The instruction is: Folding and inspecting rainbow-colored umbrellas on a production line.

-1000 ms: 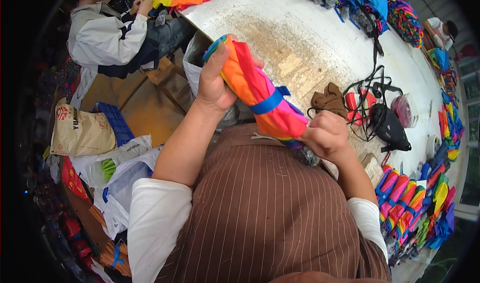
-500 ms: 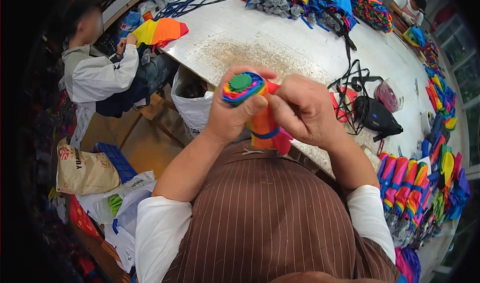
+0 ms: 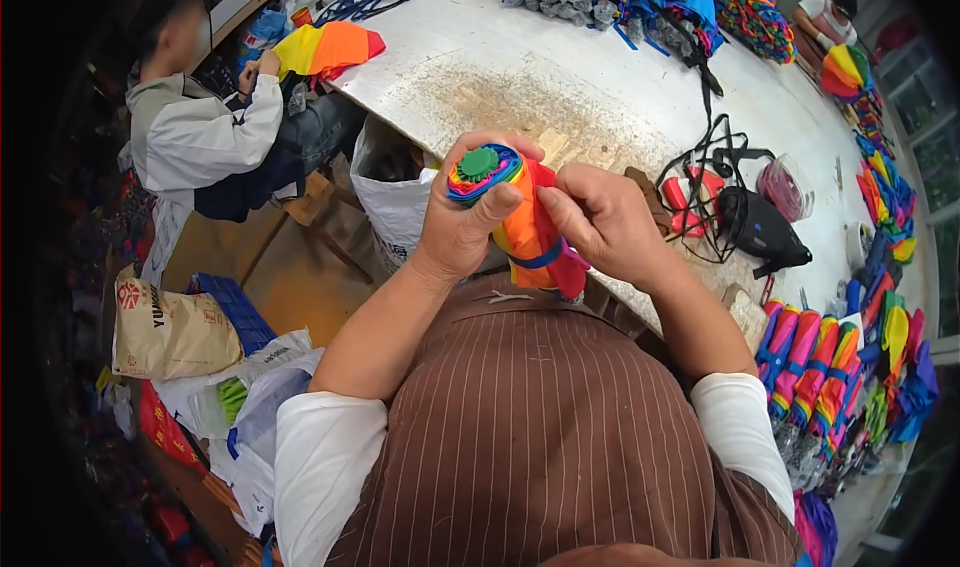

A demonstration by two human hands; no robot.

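A rolled-up rainbow folding umbrella [image 3: 527, 229] is held in front of my apron, its round green end tilted up toward me. My left hand [image 3: 463, 212] is wrapped round its upper part, thumb across the cloth near the green end. At the umbrella's right side, my right hand [image 3: 610, 222] is closed, with thumb and curled fingers pinching the edge of the red cloth. The fingertips there are partly hidden. A dark blue strap goes round the lower part of the roll, and a pink flap of cloth sticks out beside it.
A white table [image 3: 440, 57] with scattered debris lies ahead. On it are a black pouch [image 3: 765, 229] with tangled straps and piles of rainbow umbrellas [image 3: 815, 367]. A white sack [image 3: 385, 202] stands by its edge. A co-worker [image 3: 205, 132] at left handles colourful cloth; another person works far right.
My right hand has moved slightly down and opened less tightly curled, showing more red and orange cloth. The umbrella's lower part has swung a little right. My left hand keeps its hold.
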